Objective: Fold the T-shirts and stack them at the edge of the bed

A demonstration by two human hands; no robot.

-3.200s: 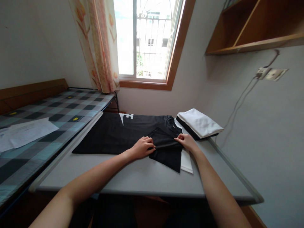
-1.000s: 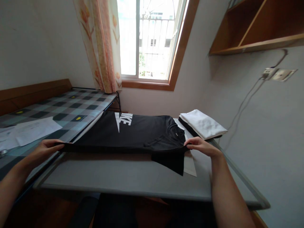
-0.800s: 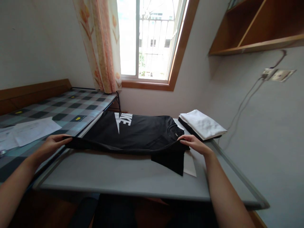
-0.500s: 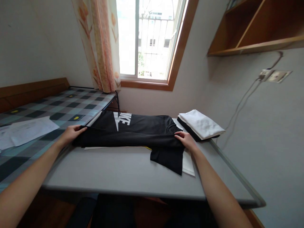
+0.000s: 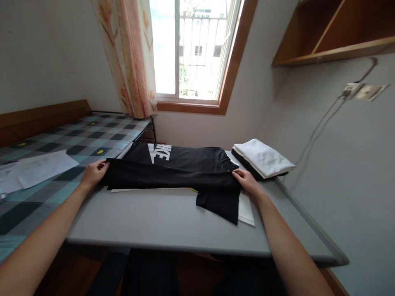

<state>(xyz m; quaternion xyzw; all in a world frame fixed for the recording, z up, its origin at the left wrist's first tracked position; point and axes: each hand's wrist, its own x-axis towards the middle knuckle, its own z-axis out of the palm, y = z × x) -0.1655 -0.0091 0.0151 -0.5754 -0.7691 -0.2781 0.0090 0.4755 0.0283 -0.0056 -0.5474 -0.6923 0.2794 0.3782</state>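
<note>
Pinching the black Nike T-shirt (image 5: 191, 158) at both ends of its turned-over near strip (image 5: 173, 177), we have the fabric stretched lengthwise between our hands. Taking the folded pile (image 5: 263, 158) as our landmark, we see the shirt's long axis run across the bench (image 5: 154, 216), from the collar (image 5: 226, 164) just beside the pile to the hem end well apart from it, over by the bed (image 5: 74, 137).

Our right hand (image 5: 245, 180) is the nearer one to the pile; its fingers are closed on the strip's collar end, a little toward us from the pile. Our left hand (image 5: 93, 172) is the far one from it, fingers closed on the strip's hem corner, beside the bed. The strip's upper edge runs from one hand to the other, roughly parallel to the shirt's length, and the rest of the body, with its white lettering (image 5: 162, 152), lies flat beyond it.

The black sleeve (image 5: 219, 203) sticks out toward us from the strip's collar end, on our side of the pile. A white garment (image 5: 246, 211) shows partly beneath it; how far that reaches under the shirt, we cannot tell.
</note>
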